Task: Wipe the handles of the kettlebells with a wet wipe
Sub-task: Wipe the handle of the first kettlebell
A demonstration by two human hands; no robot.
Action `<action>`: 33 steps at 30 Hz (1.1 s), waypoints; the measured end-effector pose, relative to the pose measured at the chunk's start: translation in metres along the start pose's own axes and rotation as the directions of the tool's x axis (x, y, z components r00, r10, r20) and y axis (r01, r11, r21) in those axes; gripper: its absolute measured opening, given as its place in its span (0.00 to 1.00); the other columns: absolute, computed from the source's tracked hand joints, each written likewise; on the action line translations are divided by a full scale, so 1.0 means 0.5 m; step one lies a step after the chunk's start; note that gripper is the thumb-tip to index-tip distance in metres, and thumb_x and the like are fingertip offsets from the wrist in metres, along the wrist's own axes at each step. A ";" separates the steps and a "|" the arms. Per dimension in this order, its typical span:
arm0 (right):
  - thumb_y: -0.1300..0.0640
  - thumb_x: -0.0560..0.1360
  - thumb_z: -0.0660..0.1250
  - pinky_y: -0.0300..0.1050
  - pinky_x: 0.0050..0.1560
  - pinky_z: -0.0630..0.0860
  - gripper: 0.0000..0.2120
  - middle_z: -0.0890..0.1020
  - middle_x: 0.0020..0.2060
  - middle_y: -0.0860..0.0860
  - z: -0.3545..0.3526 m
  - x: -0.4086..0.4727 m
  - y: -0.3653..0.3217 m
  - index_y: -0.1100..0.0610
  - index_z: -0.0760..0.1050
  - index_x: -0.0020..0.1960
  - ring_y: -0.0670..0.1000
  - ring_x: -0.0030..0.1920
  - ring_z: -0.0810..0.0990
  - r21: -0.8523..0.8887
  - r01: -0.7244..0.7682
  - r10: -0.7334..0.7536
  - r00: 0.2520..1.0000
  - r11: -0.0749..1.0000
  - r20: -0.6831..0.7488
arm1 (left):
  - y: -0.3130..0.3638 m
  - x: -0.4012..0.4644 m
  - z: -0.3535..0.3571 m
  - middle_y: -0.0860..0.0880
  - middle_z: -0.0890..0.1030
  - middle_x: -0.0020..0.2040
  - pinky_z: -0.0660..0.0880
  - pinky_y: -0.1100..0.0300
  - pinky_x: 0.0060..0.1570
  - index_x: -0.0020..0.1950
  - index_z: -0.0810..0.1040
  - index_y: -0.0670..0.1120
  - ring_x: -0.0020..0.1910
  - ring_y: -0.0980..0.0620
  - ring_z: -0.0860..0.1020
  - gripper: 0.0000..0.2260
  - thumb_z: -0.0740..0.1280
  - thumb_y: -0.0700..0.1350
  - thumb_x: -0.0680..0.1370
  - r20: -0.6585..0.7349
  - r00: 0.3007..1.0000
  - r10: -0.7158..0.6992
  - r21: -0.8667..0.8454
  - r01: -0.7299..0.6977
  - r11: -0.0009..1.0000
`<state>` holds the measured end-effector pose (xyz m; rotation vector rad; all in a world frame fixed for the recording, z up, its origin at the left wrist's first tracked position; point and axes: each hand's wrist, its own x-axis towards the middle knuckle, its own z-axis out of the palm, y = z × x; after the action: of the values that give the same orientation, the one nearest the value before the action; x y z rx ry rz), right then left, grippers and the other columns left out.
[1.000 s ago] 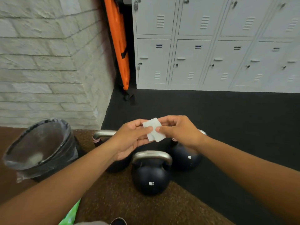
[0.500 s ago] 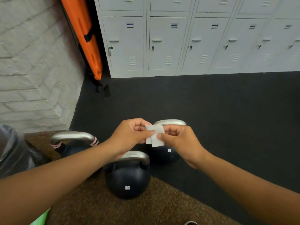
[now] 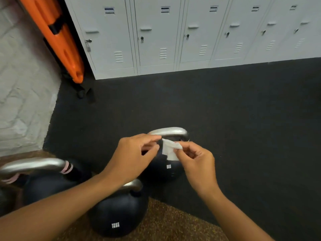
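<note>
Head view showed a row of pale lockers (image 3: 191, 37) along the far wall, each door carrying a small striped label too blurred to read, above a dark rubber floor (image 3: 243, 127). An orange board (image 3: 57, 39) leaned in the corner beside a white brick wall (image 3: 22, 93). Three black kettlebells with silver handles stood near the floor's edge: a large kettlebell (image 3: 43, 185) at the left with pink bands on its handle, a near kettlebell (image 3: 118, 218) marked "12KG", and a far kettlebell (image 3: 169, 171) whose white marking was too blurred to read. Over the far one, the right hand (image 3: 196, 164) pinched a small white wipe (image 3: 169, 150) between thumb and fingertips. The left hand (image 3: 133, 157) was loosely curled beside it, fingertips just short of the wipe, gripping nothing.
</note>
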<state>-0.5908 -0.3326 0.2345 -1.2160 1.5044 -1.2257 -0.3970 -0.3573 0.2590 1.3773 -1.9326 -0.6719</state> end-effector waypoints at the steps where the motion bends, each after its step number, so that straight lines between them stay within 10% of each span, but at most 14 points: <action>1: 0.63 0.78 0.71 0.45 0.50 0.83 0.10 0.87 0.42 0.43 -0.007 0.007 0.012 0.49 0.86 0.51 0.44 0.46 0.86 -0.040 0.018 -0.021 0.997 0.999 -0.076 | -0.008 0.002 0.002 0.56 0.83 0.62 0.75 0.65 0.65 0.68 0.80 0.50 0.60 0.64 0.79 0.18 0.72 0.45 0.78 0.031 0.998 0.063 0.125 -0.067 0.990; 10: 0.64 0.78 0.67 0.31 0.49 0.75 0.12 0.84 0.44 0.45 -0.064 0.118 0.116 0.54 0.85 0.56 0.43 0.44 0.81 -0.282 -0.004 -0.139 0.863 0.959 -0.486 | -0.048 -0.013 0.042 0.43 0.74 0.72 0.75 0.50 0.67 0.73 0.73 0.39 0.68 0.46 0.75 0.27 0.64 0.51 0.78 0.276 0.942 0.191 0.584 -0.322 0.745; 23: 0.61 0.78 0.66 0.32 0.43 0.74 0.14 0.85 0.39 0.41 -0.006 0.159 0.163 0.49 0.85 0.58 0.40 0.37 0.80 -0.223 -0.018 -0.067 0.928 0.975 -0.366 | -0.095 -0.032 0.075 0.43 0.51 0.83 0.53 0.56 0.76 0.82 0.51 0.43 0.81 0.48 0.53 0.38 0.61 0.60 0.79 0.273 0.960 -0.054 0.641 -0.140 0.754; 33: 0.61 0.82 0.65 0.40 0.73 0.70 0.19 0.78 0.69 0.45 0.015 0.123 0.167 0.55 0.74 0.73 0.38 0.70 0.74 -0.252 0.146 -0.198 0.961 0.957 -0.194 | -0.080 -0.004 0.066 0.51 0.36 0.83 0.51 0.63 0.75 0.82 0.38 0.48 0.82 0.55 0.49 0.40 0.59 0.61 0.82 0.271 0.956 -0.114 0.521 -0.046 0.852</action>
<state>-0.6103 -0.3898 0.1497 -1.4321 1.7748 -1.3599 -0.3975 -0.3669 0.2082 1.7160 -2.4610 -0.3864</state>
